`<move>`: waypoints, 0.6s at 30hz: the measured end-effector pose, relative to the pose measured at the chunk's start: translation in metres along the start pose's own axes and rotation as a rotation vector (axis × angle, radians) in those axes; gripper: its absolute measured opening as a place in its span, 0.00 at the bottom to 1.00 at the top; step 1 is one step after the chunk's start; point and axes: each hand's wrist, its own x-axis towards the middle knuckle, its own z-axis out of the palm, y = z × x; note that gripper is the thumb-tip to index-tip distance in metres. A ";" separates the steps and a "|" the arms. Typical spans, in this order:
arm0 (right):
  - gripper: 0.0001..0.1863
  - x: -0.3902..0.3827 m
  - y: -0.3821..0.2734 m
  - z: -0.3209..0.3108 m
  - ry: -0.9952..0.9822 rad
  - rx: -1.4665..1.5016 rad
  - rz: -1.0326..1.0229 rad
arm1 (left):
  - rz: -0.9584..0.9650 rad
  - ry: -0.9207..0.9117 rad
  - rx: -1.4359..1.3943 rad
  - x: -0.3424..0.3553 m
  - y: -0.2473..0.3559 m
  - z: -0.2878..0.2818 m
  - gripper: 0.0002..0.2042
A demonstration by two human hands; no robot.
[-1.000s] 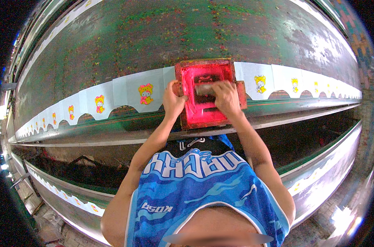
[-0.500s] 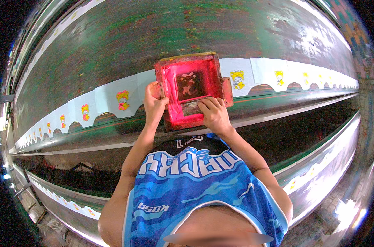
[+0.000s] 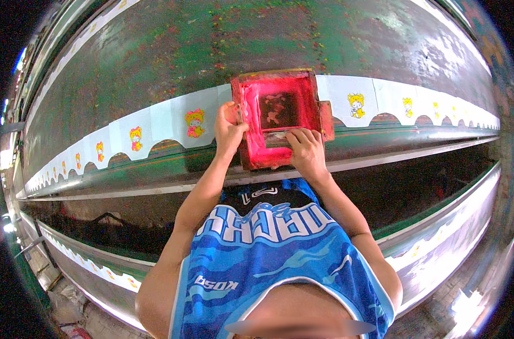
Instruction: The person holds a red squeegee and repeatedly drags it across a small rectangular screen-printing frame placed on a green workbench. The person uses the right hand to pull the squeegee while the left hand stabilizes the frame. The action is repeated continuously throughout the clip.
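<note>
A screen-printing frame (image 3: 279, 157), square and coated in wet-looking red-pink ink, lies over a panel of the pale scalloped strip (image 3: 162, 120). A dark window with a faint figure shows in its middle. My left hand (image 3: 230, 133) is closed around the frame's left side, thumb on the rim. Inside the near part of the frame, my right hand (image 3: 308, 151) grips a squeegee (image 3: 276, 138), mostly seen as a narrow bar left of my fingers. Left of the frame is a yellow-and-pink cartoon print (image 3: 194, 123); to the right, a print (image 3: 356, 105) shows yellow without pink.
The long green, ink-spotted table (image 3: 257, 42) stretches left and right under the strip. A pale rail (image 3: 370, 164) runs along its near edge. Behind me another table (image 3: 437, 237) carries similar printed pieces. A dark gap lies between the two.
The view has shifted, so the table, prints and frame all appear farther right. The frame stays over the same panel, and both hands keep their holds.
</note>
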 end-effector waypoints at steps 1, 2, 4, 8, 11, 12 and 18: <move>0.20 -0.001 0.002 0.000 0.004 0.007 0.005 | 0.015 -0.007 0.026 0.000 0.000 0.002 0.34; 0.20 -0.002 0.005 -0.001 0.000 0.024 0.006 | -0.049 -0.012 -0.006 0.000 -0.002 0.005 0.34; 0.19 -0.002 0.008 -0.002 -0.009 0.055 0.002 | -0.118 -0.016 -0.110 0.001 -0.006 0.008 0.34; 0.19 0.001 0.010 -0.003 0.012 0.070 0.003 | 0.001 -0.001 0.028 0.006 -0.014 0.008 0.34; 0.19 0.002 0.010 -0.004 -0.002 0.060 0.002 | -0.033 0.012 0.057 0.006 -0.017 0.007 0.33; 0.19 0.001 0.010 -0.004 0.016 0.054 -0.004 | -0.001 0.022 0.098 0.006 -0.016 0.007 0.33; 0.18 -0.017 0.005 -0.014 -0.016 0.055 -0.024 | 0.022 0.023 0.232 0.004 -0.008 0.008 0.33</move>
